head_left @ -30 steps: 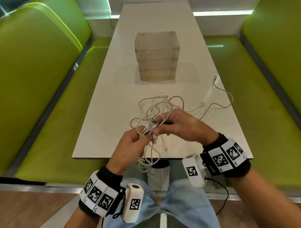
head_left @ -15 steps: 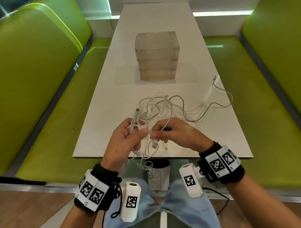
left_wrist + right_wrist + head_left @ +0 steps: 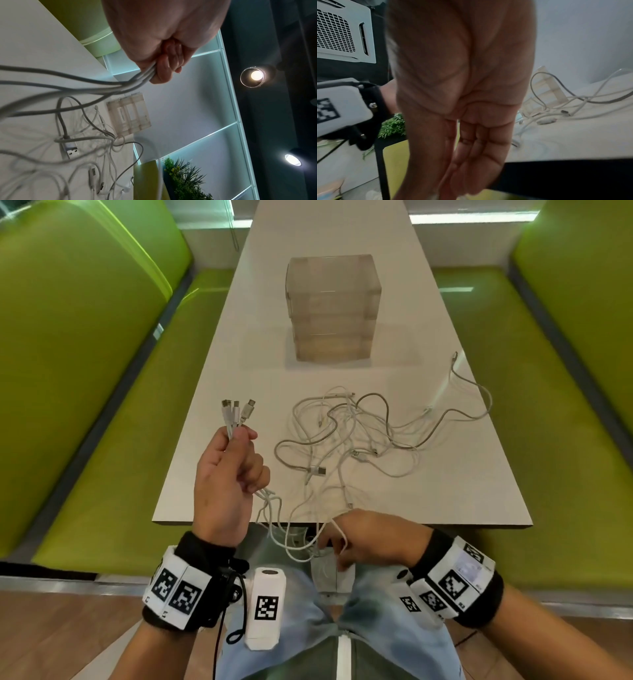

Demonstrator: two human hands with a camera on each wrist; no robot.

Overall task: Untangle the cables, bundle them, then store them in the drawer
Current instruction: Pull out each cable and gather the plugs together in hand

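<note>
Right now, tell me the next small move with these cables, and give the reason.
Probably draw the right hand down the strands hanging below the table edge, pulling them free of the tangled pile. The left hand already grips three connector ends together, raised above the table, but their lengths run back into the pile. The clear drawer box can wait.

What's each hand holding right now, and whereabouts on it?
The left hand grips white cables just below their connector ends. The right hand has a white cable strand looped over its fingers, mid-length.
</note>
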